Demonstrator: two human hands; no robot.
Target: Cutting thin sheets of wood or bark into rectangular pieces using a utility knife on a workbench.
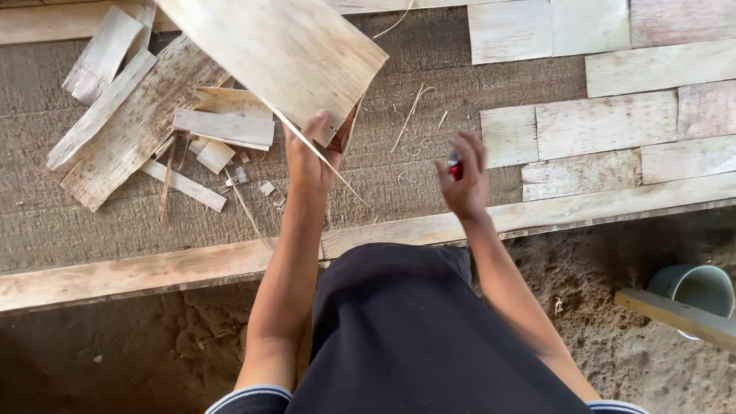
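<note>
A rough grey-brown work surface (429, 69) edged by a pale wooden rail (153, 268) fills the upper part of the view, with sandy ground (153, 360) below it at the person's lap. The left hand (310, 157) grips the lower corner of a broad, pale sheet of dried bark-like veneer (276, 46), thumb on the near face and fingers behind it; the sheet is lifted off the surface and tilted, its long axis running from the hand up and to the left toward the top edge of the view, its far end cut off there. A thin splinter (322, 157) trails from its lower edge down past the hand to the right. The right hand (464, 176), just beside the left and apart from the sheet, is closed around a small red-handled tool (455, 165); what kind of tool cannot be told. Left of the left hand lies a heap of offcut strips and scraps (146, 123), lying at many angles. Beyond the right hand, trimmed rectangular pieces (606, 123) are laid flat in neat rows, edge to edge. Near the right elbow, on the ground, a grey-green cup (698, 287) sits behind a wooden slat (675, 314).
</note>
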